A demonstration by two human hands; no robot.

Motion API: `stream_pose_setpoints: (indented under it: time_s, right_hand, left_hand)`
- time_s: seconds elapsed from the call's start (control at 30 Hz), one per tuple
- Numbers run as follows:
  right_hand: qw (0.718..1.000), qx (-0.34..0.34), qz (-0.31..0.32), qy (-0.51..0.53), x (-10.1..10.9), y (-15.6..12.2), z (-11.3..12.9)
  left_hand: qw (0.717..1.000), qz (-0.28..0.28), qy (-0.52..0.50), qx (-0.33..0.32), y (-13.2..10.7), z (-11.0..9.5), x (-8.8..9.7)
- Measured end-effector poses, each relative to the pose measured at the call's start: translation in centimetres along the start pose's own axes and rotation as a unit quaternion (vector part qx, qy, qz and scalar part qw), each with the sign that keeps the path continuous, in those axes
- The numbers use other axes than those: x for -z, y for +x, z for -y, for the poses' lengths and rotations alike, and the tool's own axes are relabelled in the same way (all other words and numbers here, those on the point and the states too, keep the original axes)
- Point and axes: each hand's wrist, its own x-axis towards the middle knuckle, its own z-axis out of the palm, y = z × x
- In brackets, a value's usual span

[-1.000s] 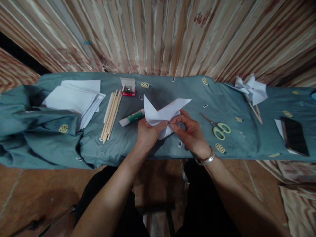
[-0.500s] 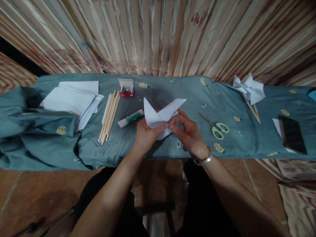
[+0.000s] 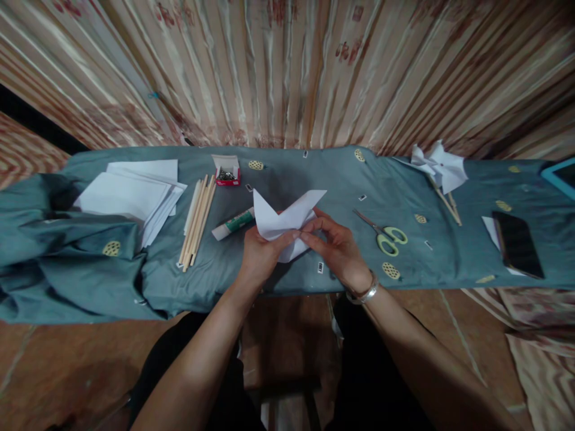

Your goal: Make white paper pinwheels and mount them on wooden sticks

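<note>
Between my hands is a white paper pinwheel, its blades partly folded in and two pointed corners standing up at the far side. My left hand is closed on its left side, the thumb pressing near the centre. At that same centre, the thumb and fingers of my right hand pinch the paper from the right. Whether a pin is under the fingertips cannot be seen. A glue stick lies just left of the paper. Green-handled scissors rest to the right of my right hand.
Wooden sticks and stacked white paper lie at left. A small red box of metal pins stands open behind. Rightward are finished pinwheels on sticks, a dark phone and a blue-edged device. Green cloth covers the table.
The view has shifted slightly, so the tabletop sits a little lower and further left. Both hands keep hold of the paper pinwheel, with their grip nearly unchanged.
</note>
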Motion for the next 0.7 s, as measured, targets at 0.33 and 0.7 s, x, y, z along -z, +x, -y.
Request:
stream_pose_setpoints:
  time_s: [0.33,0.7]
  right_hand:
    - [0.994,-0.034,-0.106,0.007,-0.4,-0.2,0.2]
    - [0.982,-0.163,0.026,0.093,1.3,0.1,1.3]
  left_hand:
    - [1.000,-0.004,0.004,0.002,-0.2,0.0,0.1]
    - [1.000,0.023,0.005,0.015,-0.3,0.3,0.1]
